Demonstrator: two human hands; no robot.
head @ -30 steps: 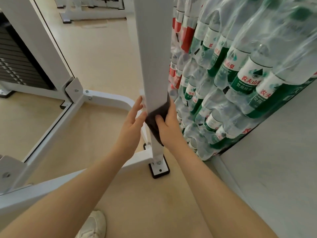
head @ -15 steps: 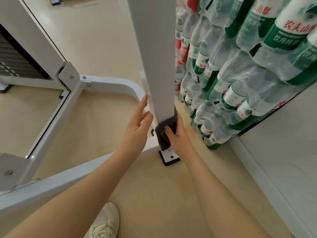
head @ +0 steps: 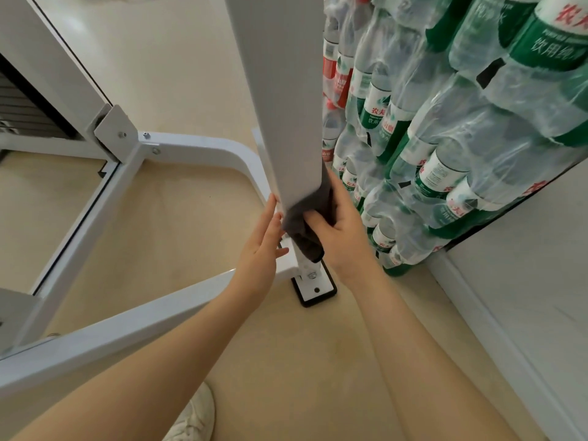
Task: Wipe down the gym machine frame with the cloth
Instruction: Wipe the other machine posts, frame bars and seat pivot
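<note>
Beige flooring [head: 165,237] spreads beneath a white gym machine frame [head: 280,100], whose tall upright post drops to a bolted foot plate [head: 316,288] near the floor's right edge, where a pale wall [head: 521,307] meets it. Low white rails run from the post toward the left edge of the floor, joining a bracket [head: 116,132] beside a dark weight stack [head: 22,113]. Shrink-wrapped packs of bottled water [head: 445,128], labelled green and red, are stacked against the wall just right of the post. The two hands work apart on either side of the post's lower end. The right hand [head: 342,230] grips a dark grey cloth [head: 302,227], fingers curled round it and pressing it against the post just above the foot plate, with a loose end hanging down. The left hand [head: 262,240] lies flat, fingers straight, touching the post's left face. A white shoe [head: 194,418] shows at the bottom edge.
</note>
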